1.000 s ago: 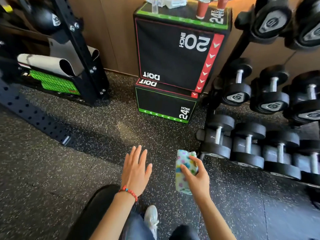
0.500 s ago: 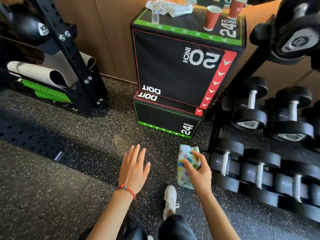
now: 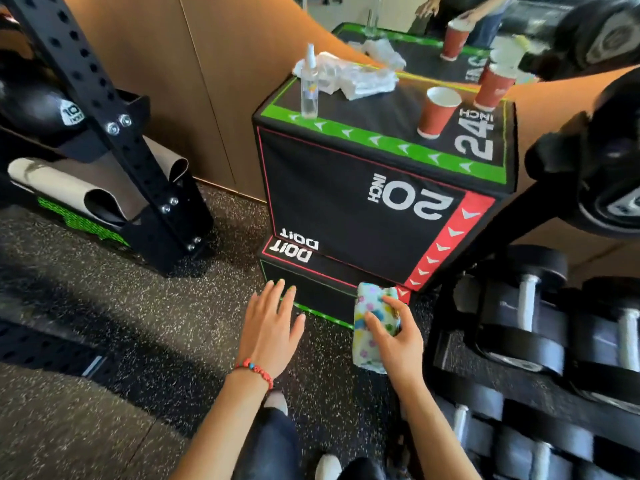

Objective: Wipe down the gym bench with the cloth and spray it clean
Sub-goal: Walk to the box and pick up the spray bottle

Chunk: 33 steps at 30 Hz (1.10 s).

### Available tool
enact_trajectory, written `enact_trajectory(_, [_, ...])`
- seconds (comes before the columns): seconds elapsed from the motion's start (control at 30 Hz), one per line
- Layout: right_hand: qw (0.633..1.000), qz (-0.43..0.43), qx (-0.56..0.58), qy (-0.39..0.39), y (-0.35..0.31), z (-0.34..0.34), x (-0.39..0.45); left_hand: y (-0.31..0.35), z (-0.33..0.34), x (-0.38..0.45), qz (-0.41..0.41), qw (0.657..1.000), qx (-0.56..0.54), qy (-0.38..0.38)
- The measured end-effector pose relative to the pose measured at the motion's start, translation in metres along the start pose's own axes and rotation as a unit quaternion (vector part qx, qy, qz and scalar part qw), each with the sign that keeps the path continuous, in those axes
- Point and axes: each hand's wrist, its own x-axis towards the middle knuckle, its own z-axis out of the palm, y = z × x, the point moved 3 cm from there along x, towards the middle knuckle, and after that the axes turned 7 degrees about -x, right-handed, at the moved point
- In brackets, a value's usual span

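Fetching stage: right hand [image 3: 398,337] grips the cloth [image 3: 372,327], left hand [image 3: 272,327] spread empty below the plyo box [image 3: 363,202], whose top bears the spray bottle [image 3: 309,85], probably next to grasp.

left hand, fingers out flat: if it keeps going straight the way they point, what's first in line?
Probably the lower plyo box: the left hand is open, fingertips pointing at its near corner on the floor. Nothing shows between them, though the gap is hard to judge. The spray bottle stands higher, on the top box.
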Motion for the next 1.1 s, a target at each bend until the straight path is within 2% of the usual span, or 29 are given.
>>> enact_trajectory(0.5, [0.994, -0.04, 0.058, 0.08, -0.133, 0.093, 0.19, -0.072, -0.061, 0.26, 0.062, 0.996, -0.027, 0.059])
enact_trajectory(0.8, [0.991, -0.076, 0.066, 0.092, -0.181, 0.105, 0.262, -0.07, -0.075, 0.341, 0.073, 0.992, -0.062, 0.08])
enact_trajectory(1.1, [0.991, -0.098, 0.08, 0.046, -0.199, 0.103, 0.325, -0.043, -0.079, 0.416, 0.05, 0.977, -0.162, 0.132])
